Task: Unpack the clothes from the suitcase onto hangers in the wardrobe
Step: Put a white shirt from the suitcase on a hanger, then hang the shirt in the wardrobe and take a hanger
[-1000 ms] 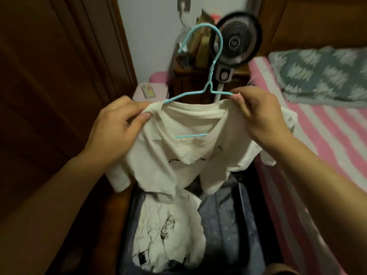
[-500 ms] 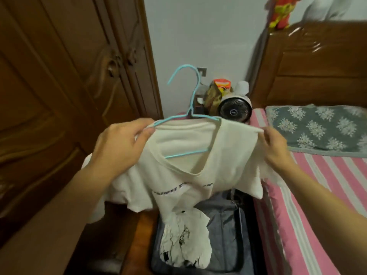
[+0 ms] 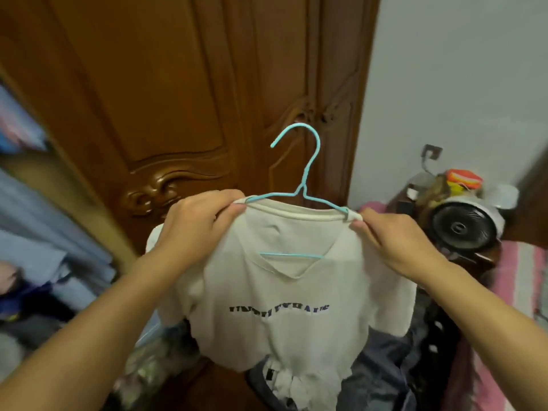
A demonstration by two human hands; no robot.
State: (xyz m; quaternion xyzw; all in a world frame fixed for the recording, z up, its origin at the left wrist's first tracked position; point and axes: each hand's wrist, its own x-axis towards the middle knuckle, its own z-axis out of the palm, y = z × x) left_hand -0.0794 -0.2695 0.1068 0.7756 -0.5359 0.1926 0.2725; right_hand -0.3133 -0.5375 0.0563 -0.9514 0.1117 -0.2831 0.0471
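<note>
The left hand (image 3: 195,229) pinches one shoulder of the cream T-shirt (image 3: 284,307) between thumb and curled fingers, right at the end of the blue wire hanger (image 3: 305,185). The right hand (image 3: 394,241) pinches the other shoulder the same way, at the hanger's opposite end. The shirt hangs squarely on the hanger, whose lower bar shows through the neckline and whose hook stands upright above the collar. Just behind the hanger is the carved wardrobe door (image 3: 178,99); well to the left of the hanger, hung clothes (image 3: 35,221) show in the open wardrobe, blurred. Below the shirt lies the open suitcase (image 3: 379,378) with another pale garment (image 3: 293,387) in it. The dressing step looks done; the next move probably calls for freeing one hand to take the hook and carrying it left to the rail, which is not in view.
</note>
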